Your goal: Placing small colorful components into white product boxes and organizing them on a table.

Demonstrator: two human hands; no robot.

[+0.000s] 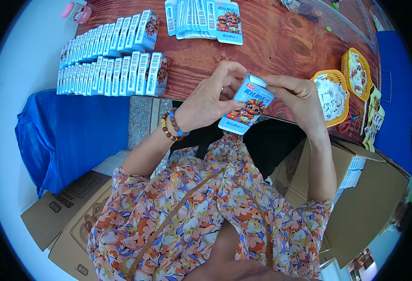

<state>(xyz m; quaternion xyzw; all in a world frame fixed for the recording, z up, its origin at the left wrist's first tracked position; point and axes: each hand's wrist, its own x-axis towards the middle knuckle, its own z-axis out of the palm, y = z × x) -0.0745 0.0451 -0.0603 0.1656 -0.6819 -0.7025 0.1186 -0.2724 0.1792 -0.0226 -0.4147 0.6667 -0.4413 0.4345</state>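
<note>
A small light-blue carton (245,105) with cartoon figures on its front is held over the table's near edge. My left hand (211,91) grips it along its left side, thumb across the front. At the upper right corner the fingers of my right hand (297,96) pinch the carton by its top end, where a pale flap shows. What lies inside the carton is hidden. Two rows of filled-out blue cartons (105,75) stand on the table to the left. Beyond my hands lies a fanned stack of flat blue cartons (196,21).
A yellow basket (345,110) of small white pieces stands at the right, with another yellow basket (368,86) behind it. Red-handled scissors (344,126) lie beside them. An open cardboard box (355,201) is below right; a blue-covered object (75,136) stands left. A pink item (81,14) sits far left.
</note>
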